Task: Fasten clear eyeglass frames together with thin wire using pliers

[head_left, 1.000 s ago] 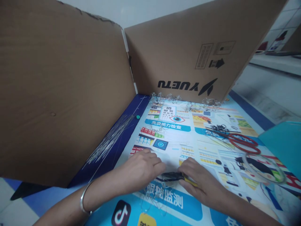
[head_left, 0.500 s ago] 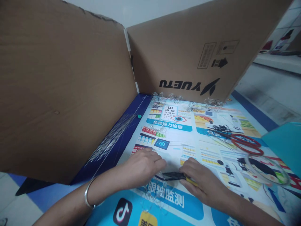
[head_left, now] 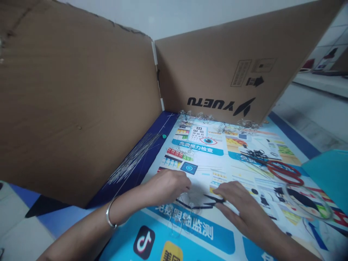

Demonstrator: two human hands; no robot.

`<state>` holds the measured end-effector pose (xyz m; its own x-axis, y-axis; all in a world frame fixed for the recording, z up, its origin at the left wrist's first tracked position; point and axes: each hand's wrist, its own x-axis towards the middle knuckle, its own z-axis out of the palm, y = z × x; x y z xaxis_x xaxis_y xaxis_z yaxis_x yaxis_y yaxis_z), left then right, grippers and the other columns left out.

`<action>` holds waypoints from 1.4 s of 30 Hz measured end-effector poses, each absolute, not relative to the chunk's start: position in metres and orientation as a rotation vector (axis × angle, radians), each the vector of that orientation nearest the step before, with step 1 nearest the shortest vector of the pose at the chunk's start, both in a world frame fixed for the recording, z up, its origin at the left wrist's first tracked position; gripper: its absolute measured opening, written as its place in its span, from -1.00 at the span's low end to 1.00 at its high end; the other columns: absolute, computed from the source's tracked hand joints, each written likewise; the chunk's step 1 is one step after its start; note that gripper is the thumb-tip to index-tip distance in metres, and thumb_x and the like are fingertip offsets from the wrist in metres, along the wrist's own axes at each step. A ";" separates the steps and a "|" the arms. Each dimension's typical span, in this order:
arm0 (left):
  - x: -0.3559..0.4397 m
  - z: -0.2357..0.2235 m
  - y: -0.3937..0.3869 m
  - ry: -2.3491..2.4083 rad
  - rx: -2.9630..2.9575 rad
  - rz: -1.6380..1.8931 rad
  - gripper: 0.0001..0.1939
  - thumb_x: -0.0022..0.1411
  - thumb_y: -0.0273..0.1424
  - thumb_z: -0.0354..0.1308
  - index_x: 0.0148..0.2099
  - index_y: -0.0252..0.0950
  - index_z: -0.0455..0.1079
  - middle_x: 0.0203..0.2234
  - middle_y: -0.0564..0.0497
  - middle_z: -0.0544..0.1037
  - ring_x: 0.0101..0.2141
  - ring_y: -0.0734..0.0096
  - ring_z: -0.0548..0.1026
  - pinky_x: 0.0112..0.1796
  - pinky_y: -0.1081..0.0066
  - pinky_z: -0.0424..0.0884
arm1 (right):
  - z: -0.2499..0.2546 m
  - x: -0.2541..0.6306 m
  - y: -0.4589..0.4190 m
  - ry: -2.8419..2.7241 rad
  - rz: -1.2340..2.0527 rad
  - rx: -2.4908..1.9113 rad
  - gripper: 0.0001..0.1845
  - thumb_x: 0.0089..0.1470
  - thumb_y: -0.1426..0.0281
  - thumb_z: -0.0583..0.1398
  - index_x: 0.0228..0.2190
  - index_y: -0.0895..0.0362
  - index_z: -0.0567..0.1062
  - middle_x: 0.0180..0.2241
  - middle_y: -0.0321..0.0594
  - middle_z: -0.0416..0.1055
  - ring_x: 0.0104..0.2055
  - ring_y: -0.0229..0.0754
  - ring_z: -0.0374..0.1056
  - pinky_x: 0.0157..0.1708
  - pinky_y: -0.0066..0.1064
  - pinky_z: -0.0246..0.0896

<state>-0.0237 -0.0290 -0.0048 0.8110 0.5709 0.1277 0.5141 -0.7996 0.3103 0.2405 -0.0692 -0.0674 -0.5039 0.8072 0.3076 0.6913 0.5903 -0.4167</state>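
My left hand (head_left: pixel 168 186) is closed at the middle front, thumb and fingers pressed together on a looped piece of thin wire (head_left: pixel 191 203). A dark thin strip runs along the wire's lower edge; how it is joined is unclear. My right hand (head_left: pixel 237 203) is wrapped round a pair of pliers (head_left: pixel 216 199), whose dark jaws are spread and point left toward the wire. The palm hides most of the handles. Just below, clear wire shapes (head_left: pixel 176 221) lie on the printed sheet (head_left: pixel 214 237).
Cardboard panels (head_left: pixel 108 108) stand at the left and back. Straight wires (head_left: pixel 133 159) lie along the left panel. Red-handled scissors (head_left: pixel 284 172), black loops (head_left: pixel 257 155) and a clear round dish (head_left: pixel 308 203) are at the right. More wire shapes (head_left: pixel 201 116) line the back.
The pliers' jaws have opened and drawn slightly right, away from the left hand. The right hand's fingers have loosened and spread on the handles. The view has shifted slightly.
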 end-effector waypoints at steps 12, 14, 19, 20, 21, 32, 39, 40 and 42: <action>-0.033 0.004 -0.026 0.806 2.427 0.499 -0.85 0.22 -0.55 0.03 -0.17 -0.32 0.37 -0.30 0.02 0.51 -0.28 0.48 0.44 -0.25 0.48 0.34 | -0.054 0.156 -0.042 -1.893 1.266 -1.119 -0.82 -0.02 0.33 0.13 -0.33 0.14 0.38 -0.43 -0.31 0.35 -0.39 -0.21 0.25 -0.42 -0.42 0.14; -0.040 0.002 -0.026 0.864 2.422 0.570 -0.84 0.22 -0.57 0.01 -0.19 -0.33 0.37 -0.32 0.01 0.49 -0.28 0.48 0.42 -0.25 0.47 0.34 | -0.058 0.158 -0.041 -1.834 1.341 -1.114 -0.78 -0.01 0.29 0.15 -0.31 0.14 0.40 -0.43 -0.30 0.36 -0.39 -0.21 0.26 -0.43 -0.42 0.13; -0.062 -0.006 -0.031 1.018 2.364 0.507 -0.80 0.15 -0.63 -0.03 -0.26 -0.34 0.38 -0.40 0.03 0.48 -0.36 0.50 0.42 -0.33 0.48 0.34 | -0.061 0.159 -0.042 -1.745 1.444 -1.178 -0.74 0.00 0.25 0.15 -0.26 0.12 0.42 -0.42 -0.29 0.36 -0.44 -0.26 0.26 -0.50 -0.46 0.13; -0.065 -0.008 -0.033 0.981 2.353 0.453 -0.82 0.13 -0.62 0.01 -0.25 -0.34 0.38 -0.40 0.03 0.48 -0.37 0.50 0.42 -0.35 0.49 0.34 | -0.062 0.158 -0.042 -1.737 1.443 -1.189 -0.73 -0.01 0.25 0.16 -0.25 0.11 0.42 -0.43 -0.29 0.35 -0.46 -0.28 0.25 -0.52 -0.46 0.12; -0.067 -0.009 -0.034 0.941 2.338 0.413 -0.82 0.11 -0.61 0.04 -0.23 -0.33 0.38 -0.38 0.02 0.49 -0.38 0.51 0.42 -0.36 0.50 0.34 | -0.063 0.158 -0.042 -1.731 1.435 -1.198 -0.72 -0.01 0.24 0.16 -0.24 0.11 0.42 -0.43 -0.30 0.35 -0.47 -0.29 0.24 -0.53 -0.47 0.12; -0.051 -0.015 -0.046 0.928 2.364 0.454 -0.86 0.16 -0.50 0.13 -0.19 -0.35 0.41 -0.38 0.02 0.52 -0.37 0.51 0.44 -0.33 0.52 0.33 | -0.067 0.157 -0.043 -1.906 1.297 -1.131 -0.67 -0.01 0.27 0.15 -0.18 0.12 0.45 -0.52 -0.34 0.30 -0.50 -0.27 0.21 -0.50 -0.43 0.12; -0.043 -0.028 -0.050 0.985 2.501 0.507 -0.88 0.21 -0.49 0.07 -0.23 -0.31 0.43 -0.37 0.02 0.54 -0.34 0.48 0.47 -0.30 0.50 0.34 | -0.062 0.155 -0.049 -1.901 1.334 -1.092 -0.73 0.00 0.22 0.15 -0.32 0.14 0.47 -0.54 -0.31 0.34 -0.51 -0.26 0.21 -0.52 -0.45 0.10; -0.042 -0.028 -0.051 0.991 2.523 0.514 -0.88 0.21 -0.49 0.06 -0.24 -0.32 0.43 -0.39 0.02 0.54 -0.35 0.48 0.47 -0.30 0.50 0.33 | -0.061 0.155 -0.050 -1.901 1.350 -1.082 -0.72 0.01 0.22 0.14 -0.30 0.14 0.47 -0.55 -0.32 0.33 -0.52 -0.27 0.21 -0.53 -0.46 0.10; -0.040 -0.030 -0.051 1.000 2.565 0.525 -0.87 0.19 -0.52 0.04 -0.27 -0.32 0.43 -0.41 0.02 0.54 -0.37 0.47 0.47 -0.33 0.50 0.33 | -0.059 0.157 -0.051 -1.899 1.382 -1.068 -0.72 0.04 0.22 0.11 -0.29 0.14 0.45 -0.57 -0.33 0.31 -0.54 -0.28 0.19 -0.56 -0.47 0.07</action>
<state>-0.0400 -0.0510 -0.0301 0.6846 0.6967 0.2145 0.5723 -0.6959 0.4339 0.1568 -0.0513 -0.0591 -0.5300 0.8478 -0.0180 0.2775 0.1534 -0.9484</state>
